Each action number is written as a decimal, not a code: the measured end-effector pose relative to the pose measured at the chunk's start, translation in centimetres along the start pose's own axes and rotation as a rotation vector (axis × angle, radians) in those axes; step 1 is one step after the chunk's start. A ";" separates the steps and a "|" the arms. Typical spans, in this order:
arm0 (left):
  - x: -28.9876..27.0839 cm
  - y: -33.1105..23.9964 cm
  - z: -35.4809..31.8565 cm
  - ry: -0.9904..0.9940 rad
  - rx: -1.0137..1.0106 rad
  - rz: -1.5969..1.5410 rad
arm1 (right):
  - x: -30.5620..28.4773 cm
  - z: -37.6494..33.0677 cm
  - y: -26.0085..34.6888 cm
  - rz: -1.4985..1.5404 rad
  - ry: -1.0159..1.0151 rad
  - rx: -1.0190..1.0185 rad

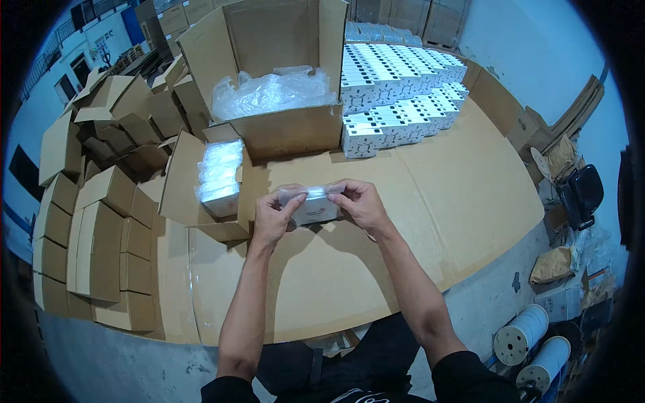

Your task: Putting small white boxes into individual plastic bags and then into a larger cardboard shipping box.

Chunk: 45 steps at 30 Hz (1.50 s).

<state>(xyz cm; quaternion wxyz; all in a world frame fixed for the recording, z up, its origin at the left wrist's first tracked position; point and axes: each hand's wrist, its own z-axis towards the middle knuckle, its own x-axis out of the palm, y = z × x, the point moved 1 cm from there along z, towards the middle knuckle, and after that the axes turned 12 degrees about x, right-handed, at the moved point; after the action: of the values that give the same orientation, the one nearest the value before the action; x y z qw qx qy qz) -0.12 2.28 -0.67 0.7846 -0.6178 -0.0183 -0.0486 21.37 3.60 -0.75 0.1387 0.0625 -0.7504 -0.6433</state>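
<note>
Cardboard sheeting (437, 195) covers a wide work surface seen from above. Behind the surface's middle stands a large open carton (269, 74) filled with crumpled clear plastic bags (272, 94). To the right of that carton sit rows of small white boxes (396, 94), stacked closely together. To the carton's lower left, a smaller open box (195, 191) holds bagged white packs (218, 174). In front of the carton, just above the surface, both hands grip one small white box in a clear bag (316, 205): the left hand (272, 215) pinches its left end, the right hand (363, 201) its right end.
</note>
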 end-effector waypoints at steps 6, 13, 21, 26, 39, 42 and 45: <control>-0.1 0.5 -0.2 -0.112 0.179 0.114 | -0.2 0.0 0.1 -0.006 -0.056 -0.034; 1.0 3.1 -0.2 -0.255 0.114 -0.317 | 0.6 0.4 -1.1 0.108 -0.092 -0.170; 1.5 1.9 0.1 -0.297 0.048 -0.365 | 1.0 -0.3 0.4 0.467 -0.026 -0.161; 1.6 2.5 0.3 -0.290 0.063 -0.337 | -2.0 -0.6 0.6 0.132 0.172 -0.275; 2.5 -3.4 -2.3 -0.047 1.075 0.838 | -1.1 -0.6 0.3 -0.021 0.073 0.035; 3.2 -2.9 -2.1 0.179 0.940 0.848 | -1.2 -0.4 -0.1 -0.078 0.070 -0.041; 2.8 -2.4 -1.5 0.137 0.851 0.736 | -0.9 -0.2 -0.1 -0.039 0.075 -0.056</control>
<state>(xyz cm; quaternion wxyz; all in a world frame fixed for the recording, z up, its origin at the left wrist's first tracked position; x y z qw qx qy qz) 2.39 0.08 1.54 0.9291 -0.2082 0.2313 0.1998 22.30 3.64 -0.94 0.1559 0.0975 -0.7250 -0.6637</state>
